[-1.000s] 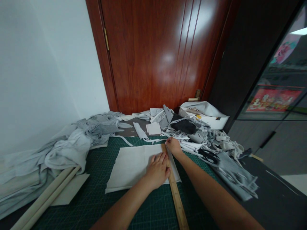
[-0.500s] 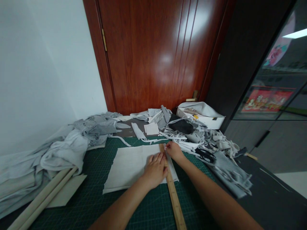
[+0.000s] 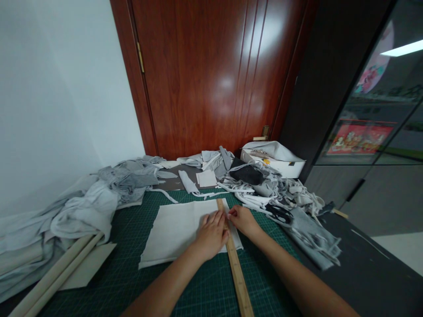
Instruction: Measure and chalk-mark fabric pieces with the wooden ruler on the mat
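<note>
A pale grey square of cloth (image 3: 176,231) lies flat on the green cutting mat (image 3: 139,281). A long wooden ruler (image 3: 236,273) rests along the cloth's right edge, running towards me. My left hand (image 3: 211,235) lies flat with fingers stretched out, pressing on the cloth and the ruler's left side. My right hand (image 3: 243,220) sits just right of the ruler, fingers pinched together on a small item at the ruler's edge; I cannot make out what it is.
Heaps of grey fabric (image 3: 99,198) crowd the left side, and offcuts and strips (image 3: 284,198) the right. Black scissors (image 3: 279,212) lie among the strips. A white box (image 3: 274,160) stands at the back before a red-brown door (image 3: 211,75). Pale rolls (image 3: 56,275) lie front left.
My right hand has slid along the ruler towards me, from near its far end to beside my left hand. My left hand stays pressed on cloth and ruler.
</note>
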